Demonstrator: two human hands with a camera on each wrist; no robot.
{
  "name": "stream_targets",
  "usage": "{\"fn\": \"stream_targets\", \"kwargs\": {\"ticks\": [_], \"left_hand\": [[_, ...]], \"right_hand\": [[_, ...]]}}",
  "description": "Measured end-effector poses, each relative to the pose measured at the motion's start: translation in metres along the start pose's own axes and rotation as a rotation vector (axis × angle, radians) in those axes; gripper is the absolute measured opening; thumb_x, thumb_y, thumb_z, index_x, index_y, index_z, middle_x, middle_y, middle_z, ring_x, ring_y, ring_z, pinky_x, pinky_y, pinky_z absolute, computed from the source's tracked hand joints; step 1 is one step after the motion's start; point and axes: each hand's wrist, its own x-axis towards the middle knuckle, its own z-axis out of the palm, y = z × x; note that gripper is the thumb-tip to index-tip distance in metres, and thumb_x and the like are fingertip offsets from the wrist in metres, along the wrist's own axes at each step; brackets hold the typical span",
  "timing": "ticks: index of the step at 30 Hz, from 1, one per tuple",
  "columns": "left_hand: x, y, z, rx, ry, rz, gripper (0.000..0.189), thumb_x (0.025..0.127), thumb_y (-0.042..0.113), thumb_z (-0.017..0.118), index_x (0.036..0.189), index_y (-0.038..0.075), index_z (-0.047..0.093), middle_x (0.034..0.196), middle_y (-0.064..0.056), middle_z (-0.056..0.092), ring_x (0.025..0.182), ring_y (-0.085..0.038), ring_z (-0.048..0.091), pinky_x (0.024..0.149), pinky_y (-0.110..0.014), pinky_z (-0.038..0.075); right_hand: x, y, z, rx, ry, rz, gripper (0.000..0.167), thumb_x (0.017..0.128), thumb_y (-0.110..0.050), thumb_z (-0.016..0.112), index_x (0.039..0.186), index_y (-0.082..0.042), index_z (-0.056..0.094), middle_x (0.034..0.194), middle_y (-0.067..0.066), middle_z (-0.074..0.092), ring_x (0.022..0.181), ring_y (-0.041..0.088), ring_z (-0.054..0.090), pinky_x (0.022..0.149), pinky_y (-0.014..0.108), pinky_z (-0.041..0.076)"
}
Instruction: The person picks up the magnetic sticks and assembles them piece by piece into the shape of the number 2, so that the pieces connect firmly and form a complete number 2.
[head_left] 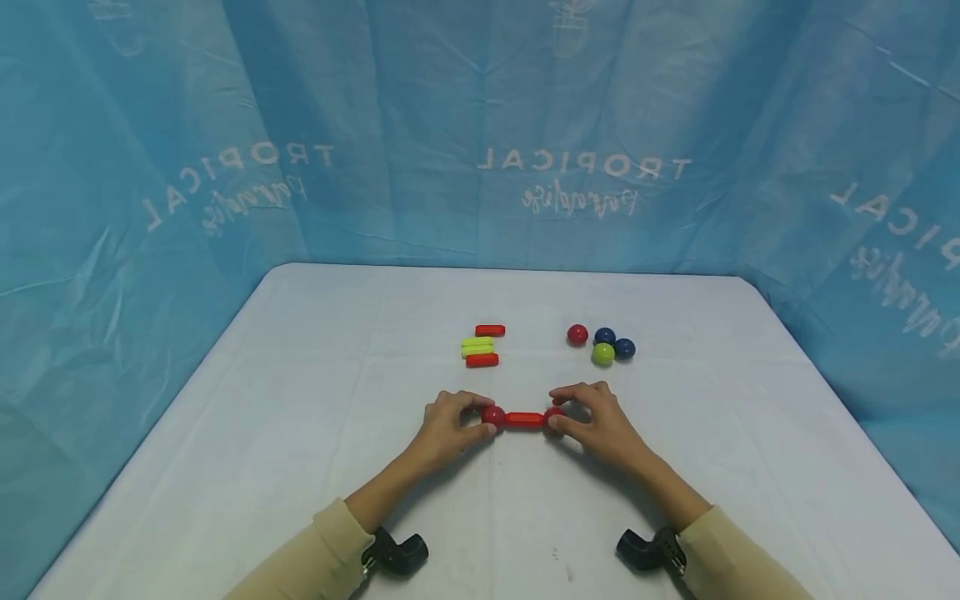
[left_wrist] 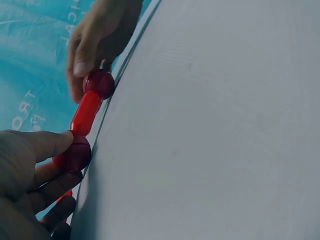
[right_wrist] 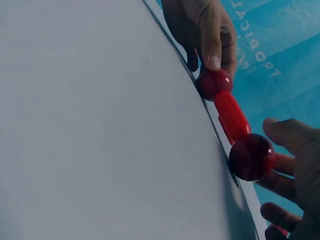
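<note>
A red rod (head_left: pixel 524 420) lies level between two glossy red balls, joined end to end like a dumbbell. My left hand (head_left: pixel 452 427) pinches the left ball (head_left: pixel 492 417) between thumb and fingers; the left wrist view shows the thumb (left_wrist: pixel 59 143) pressed on its top. On the other end, my right hand (head_left: pixel 594 421) has its fingers curved round the right ball (right_wrist: pixel 251 157). A gap shows between that ball and the right thumb (right_wrist: pixel 287 134) in the right wrist view. Both hands keep the piece low over the white table.
Beyond the hands lie red rods (head_left: pixel 482 361) and yellow-green rods (head_left: pixel 477 347) in a small group. To their right sit a loose red ball (head_left: pixel 577 335), blue balls (head_left: pixel 624 348) and a green ball (head_left: pixel 603 354). Blue printed sheeting (head_left: pixel 480 125) surrounds the white table (head_left: pixel 262 400).
</note>
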Motion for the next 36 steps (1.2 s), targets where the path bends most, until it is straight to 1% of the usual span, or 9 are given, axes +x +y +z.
{"fn": "stream_targets", "kwargs": {"ticks": [4, 9, 12, 16, 20, 23, 29, 32, 36], "left_hand": [[-0.002, 0.000, 0.000, -0.009, 0.006, -0.001, 0.034, 0.080, 0.020, 0.073, 0.113, 0.018, 0.067, 0.112, 0.000, 0.063, 0.105, -0.017, 0.043, 0.089, -0.042, 0.030], [-0.004, 0.000, 0.001, -0.007, 0.007, -0.010, 0.034, 0.080, 0.021, 0.073, 0.114, 0.019, 0.066, 0.113, 0.000, 0.062, 0.106, -0.017, 0.043, 0.091, -0.045, 0.030], [-0.004, 0.000, 0.002, -0.005, 0.011, -0.013, 0.034, 0.080, 0.021, 0.072, 0.114, 0.019, 0.066, 0.113, 0.000, 0.062, 0.107, -0.018, 0.043, 0.092, -0.046, 0.031], [-0.003, 0.000, 0.002, -0.004, 0.021, -0.015, 0.033, 0.080, 0.021, 0.072, 0.113, 0.019, 0.067, 0.113, -0.001, 0.062, 0.107, -0.018, 0.043, 0.092, -0.046, 0.031], [-0.003, -0.002, 0.002, -0.005, 0.028, -0.016, 0.033, 0.080, 0.022, 0.073, 0.113, 0.018, 0.067, 0.112, -0.001, 0.062, 0.106, -0.017, 0.043, 0.092, -0.044, 0.030], [-0.003, -0.003, 0.002, -0.010, 0.031, -0.016, 0.033, 0.080, 0.022, 0.073, 0.112, 0.018, 0.067, 0.111, -0.001, 0.062, 0.105, -0.017, 0.043, 0.091, -0.043, 0.030], [-0.002, -0.004, 0.003, -0.013, 0.035, -0.007, 0.033, 0.080, 0.022, 0.073, 0.112, 0.018, 0.067, 0.110, 0.000, 0.062, 0.102, -0.016, 0.044, 0.090, -0.041, 0.029], [-0.002, -0.004, 0.003, -0.006, 0.037, -0.005, 0.032, 0.080, 0.022, 0.073, 0.111, 0.018, 0.067, 0.109, 0.000, 0.062, 0.102, -0.016, 0.044, 0.089, -0.041, 0.030], [-0.002, -0.005, 0.004, 0.001, 0.039, -0.004, 0.033, 0.080, 0.021, 0.073, 0.112, 0.018, 0.067, 0.110, 0.000, 0.062, 0.103, -0.017, 0.044, 0.089, -0.043, 0.030]], "right_hand": [[0.023, -0.009, -0.002, 0.021, -0.003, 0.009, 0.038, 0.084, -0.032, 0.070, 0.119, -0.017, 0.063, 0.114, -0.003, 0.063, 0.107, 0.021, 0.044, 0.089, 0.041, 0.042], [0.055, -0.019, 0.000, -0.006, -0.006, 0.018, 0.040, 0.084, -0.032, 0.069, 0.120, -0.017, 0.062, 0.117, 0.000, 0.063, 0.114, 0.020, 0.045, 0.095, 0.048, 0.044], [0.072, -0.024, 0.001, -0.020, -0.011, 0.021, 0.039, 0.084, -0.032, 0.069, 0.120, -0.018, 0.062, 0.118, 0.000, 0.063, 0.115, 0.021, 0.045, 0.096, 0.048, 0.042], [0.091, -0.026, 0.007, -0.035, -0.032, 0.022, 0.039, 0.084, -0.032, 0.069, 0.120, -0.020, 0.062, 0.117, -0.001, 0.063, 0.111, 0.020, 0.045, 0.093, 0.045, 0.043], [0.101, -0.026, 0.018, -0.045, -0.067, 0.019, 0.039, 0.083, -0.032, 0.070, 0.119, -0.020, 0.063, 0.116, -0.001, 0.063, 0.110, 0.019, 0.044, 0.091, 0.042, 0.043], [0.107, -0.026, 0.025, -0.047, -0.078, 0.006, 0.038, 0.082, -0.031, 0.071, 0.117, -0.020, 0.064, 0.116, -0.001, 0.064, 0.110, 0.020, 0.044, 0.091, 0.042, 0.041], [0.116, -0.027, 0.037, -0.086, -0.068, -0.048, 0.036, 0.081, -0.029, 0.072, 0.115, -0.019, 0.066, 0.116, -0.001, 0.065, 0.108, 0.020, 0.045, 0.095, 0.046, 0.037], [0.119, -0.029, 0.041, -0.115, -0.063, -0.054, 0.034, 0.080, -0.028, 0.073, 0.113, -0.020, 0.067, 0.115, -0.001, 0.065, 0.108, 0.019, 0.045, 0.094, 0.044, 0.038], [0.122, -0.031, 0.045, -0.146, -0.057, -0.039, 0.030, 0.080, -0.027, 0.074, 0.109, -0.020, 0.069, 0.113, -0.001, 0.065, 0.108, 0.020, 0.045, 0.093, 0.042, 0.039]]}}
